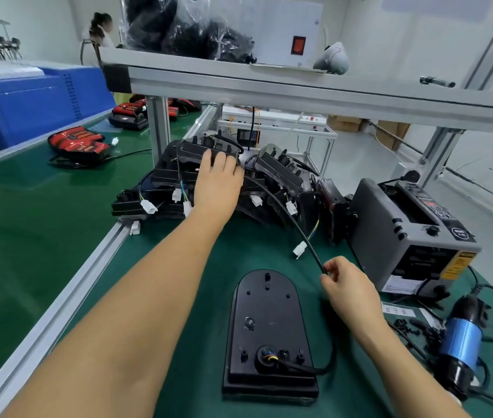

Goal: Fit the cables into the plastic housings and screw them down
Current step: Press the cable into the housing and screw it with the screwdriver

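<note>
The right hand (350, 291) pinches a thin, smooth black cable (317, 257) between thumb and fingertips, wrist bent inward. The left hand (218, 182), arm stretched forward, lies on a heap of ribbed black plastic housings (178, 173); I cannot tell if it grips. A flat matte arch-shaped housing (266, 312) lies on the green mat (209, 282) between the forearms, cable plugged into its round socket.

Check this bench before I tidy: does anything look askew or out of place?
The black housings lie heaped and tilted against one another, white connectors dangling; small black parts are scattered loose beside the blue-banded screwdriver.
</note>
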### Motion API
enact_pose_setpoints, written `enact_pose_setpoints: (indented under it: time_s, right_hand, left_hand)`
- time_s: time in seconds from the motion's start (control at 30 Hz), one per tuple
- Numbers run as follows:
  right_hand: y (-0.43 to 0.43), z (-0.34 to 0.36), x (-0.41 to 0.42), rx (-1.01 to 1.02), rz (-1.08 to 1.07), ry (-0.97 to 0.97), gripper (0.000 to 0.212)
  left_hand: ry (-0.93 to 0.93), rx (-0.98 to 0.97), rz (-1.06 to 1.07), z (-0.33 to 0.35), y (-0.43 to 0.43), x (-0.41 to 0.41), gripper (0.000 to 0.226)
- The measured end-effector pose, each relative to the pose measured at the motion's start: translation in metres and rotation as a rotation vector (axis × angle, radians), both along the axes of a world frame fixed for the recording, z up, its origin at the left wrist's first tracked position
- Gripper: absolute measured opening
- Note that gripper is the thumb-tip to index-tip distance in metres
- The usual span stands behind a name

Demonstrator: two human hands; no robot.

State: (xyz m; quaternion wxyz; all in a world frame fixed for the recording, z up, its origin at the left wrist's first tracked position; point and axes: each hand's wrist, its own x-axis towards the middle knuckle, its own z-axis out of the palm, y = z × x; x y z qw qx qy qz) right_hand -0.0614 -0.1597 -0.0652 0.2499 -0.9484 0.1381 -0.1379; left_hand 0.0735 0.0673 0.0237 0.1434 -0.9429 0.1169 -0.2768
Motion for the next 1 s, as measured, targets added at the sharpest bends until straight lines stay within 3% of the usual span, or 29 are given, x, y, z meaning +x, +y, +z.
enact_pose_setpoints:
  time_s: [0.13,0.23,0.37,0.5,0.57,0.83,0.93,1.0]
  right_hand:
    - [-0.002,0.0,0.001,0.01,0.001,-0.02,0.009]
    - [-0.001,0.001,0.001,0.022,-0.002,-0.005,0.009]
    - [0.002,0.004,0.002,0.082,0.018,0.077,0.015]
    - [0.006,0.003,-0.005,0.145,0.111,0.217,0.026]
    - [0.006,0.004,-0.014,0.193,0.158,0.258,0.032]
    - [0.013,0.005,-0.08,0.268,0.209,0.329,0.069]
    - [0.029,0.004,-0.092,0.312,0.229,0.332,0.083]
    - [0.039,0.003,-0.094,0.319,0.256,0.323,0.077]
  left_hand:
    - [-0.01,0.063,-0.029,0.009,0.014,0.004,0.025]
    - [0.097,0.008,-0.018,0.013,0.022,-0.001,0.022]
    - [0.442,-0.4,0.036,0.006,0.044,-0.03,0.015]
    - [0.917,-1.064,-0.009,-0.02,0.067,-0.082,0.014]
    - [1.056,-1.229,-0.017,-0.036,0.073,-0.108,0.019]
    - [1.409,-1.224,0.004,-0.083,0.06,-0.177,0.015]
    - [1.316,-1.193,0.015,-0.087,0.047,-0.189,0.027]
    - [1.182,-1.037,-0.006,-0.087,0.044,-0.195,0.035]
